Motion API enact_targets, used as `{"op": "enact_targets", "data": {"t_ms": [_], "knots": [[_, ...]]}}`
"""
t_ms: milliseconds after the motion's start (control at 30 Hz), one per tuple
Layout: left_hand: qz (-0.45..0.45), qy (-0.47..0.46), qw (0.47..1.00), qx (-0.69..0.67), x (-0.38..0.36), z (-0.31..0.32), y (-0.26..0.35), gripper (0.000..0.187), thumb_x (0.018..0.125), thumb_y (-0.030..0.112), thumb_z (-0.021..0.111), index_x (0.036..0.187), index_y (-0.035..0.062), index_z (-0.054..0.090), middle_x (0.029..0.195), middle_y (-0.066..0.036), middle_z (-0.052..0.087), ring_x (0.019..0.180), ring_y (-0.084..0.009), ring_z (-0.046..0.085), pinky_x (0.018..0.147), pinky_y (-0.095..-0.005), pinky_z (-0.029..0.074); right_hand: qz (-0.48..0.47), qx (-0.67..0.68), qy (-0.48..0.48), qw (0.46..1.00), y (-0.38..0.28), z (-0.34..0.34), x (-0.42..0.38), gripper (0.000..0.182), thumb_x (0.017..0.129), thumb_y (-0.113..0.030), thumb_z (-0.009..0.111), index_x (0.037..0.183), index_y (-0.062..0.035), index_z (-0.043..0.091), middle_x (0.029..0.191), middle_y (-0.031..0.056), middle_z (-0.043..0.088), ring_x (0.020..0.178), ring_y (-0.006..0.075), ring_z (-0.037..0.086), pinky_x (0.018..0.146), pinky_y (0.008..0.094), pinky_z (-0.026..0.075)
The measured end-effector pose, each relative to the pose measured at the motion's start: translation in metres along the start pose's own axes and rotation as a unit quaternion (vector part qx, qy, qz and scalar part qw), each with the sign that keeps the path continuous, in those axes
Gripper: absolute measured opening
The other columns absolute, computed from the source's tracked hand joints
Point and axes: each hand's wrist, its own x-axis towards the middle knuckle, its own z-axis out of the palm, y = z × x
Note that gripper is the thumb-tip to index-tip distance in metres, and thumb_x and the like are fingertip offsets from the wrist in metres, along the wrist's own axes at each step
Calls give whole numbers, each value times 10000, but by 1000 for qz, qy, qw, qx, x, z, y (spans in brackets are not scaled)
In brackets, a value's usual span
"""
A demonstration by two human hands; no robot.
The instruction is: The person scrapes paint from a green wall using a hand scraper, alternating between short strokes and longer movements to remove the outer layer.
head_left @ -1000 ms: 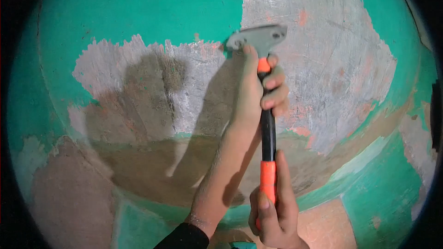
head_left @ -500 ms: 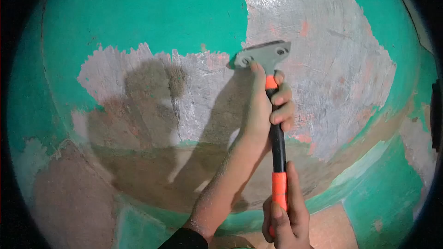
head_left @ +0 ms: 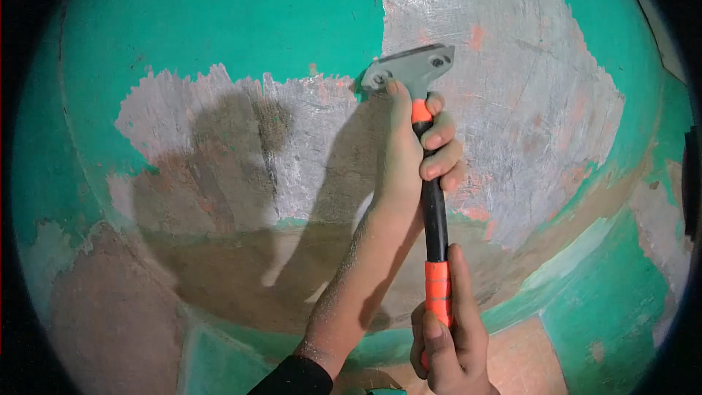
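A long-handled scraper (head_left: pixel 435 219) with a wide grey head and a black and orange handle stands nearly upright before me. My left hand (head_left: pixel 404 153) wraps round the upper handle, its thumb stretched up against the head. Lower down, my right hand (head_left: pixel 461 344) is closed on the orange grip, forefinger laid along the handle. The scraper's blade edge meets the wall where green paint (head_left: pixel 227 22) borders a bare grey patch (head_left: pixel 504 80); the blade itself is mostly hidden.
The wall bulges outward, with a brownish band (head_left: pixel 292 256) curving below the bare patches. Green and bare panels (head_left: pixel 599 307) lie beneath it. Pale dust speckles my left forearm, above a black sleeve (head_left: pixel 296 377). Shadows fall across the left bare patch.
Both hands and the scraper have shifted slightly upward and a little left in view. The grip on the handle looks the same.
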Motion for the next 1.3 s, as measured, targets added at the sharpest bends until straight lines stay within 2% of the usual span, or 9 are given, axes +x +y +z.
{"op": "enact_targets", "data": {"t_ms": [167, 367, 500, 600, 633, 800, 967, 1100, 1300], "knots": [[2, -14, 1000, -2, 2, 4, 2, 501, 906, 658, 333, 853, 168, 422, 573, 73, 304, 358, -43, 290, 321, -225, 322, -11, 1, 4, 1000, 0, 1, 0, 686, 955, -201, 438, 1475, -2, 36, 620, 6, 429, 444, 51, 351, 406, 203, 305], [-19, -11, 1000, 23, -3, -7, -4, 507, 907, 666, 312, 850, 173, 418, 575, 74, 311, 363, -40, 275, 331, -229, 300, -192, -54, -34, 979, 22, -8, 9, 584, 987, -155, 405, 1476, 6, 131, 735, -17, 442, 536, 44, 354, 494, 182, 320], [13, 15, 997, 74, 10, 11, 9, 526, 888, 694, 316, 842, 180, 420, 569, 80, 310, 365, -43, 273, 338, -233, 294, -103, 5, -7, 995, 9, 0, 17, 672, 963, -211, 444, 1472, 11, 66, 640, 2, 423, 471, 51, 358, 428, 197, 312], [-15, 38, 995, 90, -2, 4, 2, 527, 881, 702, 326, 846, 185, 427, 573, 83, 312, 378, -43, 281, 350, -232, 299, -3, 48, 6, 999, -1, 1, 1, 731, 947, -247, 474, 1471, 10, 33, 593, 17, 412, 446, 62, 359, 401, 208, 306], [-35, 32, 996, 78, -7, -2, 0, 520, 885, 695, 332, 857, 187, 435, 582, 84, 319, 393, -42, 293, 365, -230, 308, -17, 46, -4, 999, 0, -1, 0, 705, 954, -234, 462, 1472, 8, 51, 610, 11, 417, 454, 58, 360, 409, 203, 308], [-5, 64, 994, 92, -4, 11, 2, 508, 895, 681, 332, 860, 185, 436, 592, 84, 320, 398, -40, 290, 379, -227, 318, -148, -7, -43, 988, 9, -9, 11, 575, 990, -173, 399, 1476, -1, 143, 694, -25, 442, 482, 29, 358, 441, 177, 313], [-20, 40, 996, 75, -6, 3, -3, 507, 900, 678, 318, 862, 187, 436, 596, 86, 318, 407, -40, 288, 385, -224, 310, 30, 48, 20, 998, -15, 3, -4, 744, 941, -264, 493, 1479, -16, 42, 592, 23, 411, 445, 67, 356, 397, 208, 303], [-18, 52, 995, 87, -5, 11, 3, 504, 903, 675, 315, 860, 187, 435, 600, 82, 318, 413, -41, 288, 392, -227, 302, 27, 27, 35, 999, -14, 9, -1, 748, 938, -270, 499, 1482, -24, 48, 616, 30, 424, 421, 70, 343, 387, 210, 300], [9, 65, 994, 89, 0, 16, 4, 496, 916, 656, 312, 857, 181, 441, 601, 80, 325, 417, -42, 287, 397, -232, 308, -1, 77, -4, 997, -12, 0, 3, 758, 935, -271, 503, 1479, -16, 41, 611, 25, 419, 418, 68, 344, 389, 210, 296]]}}
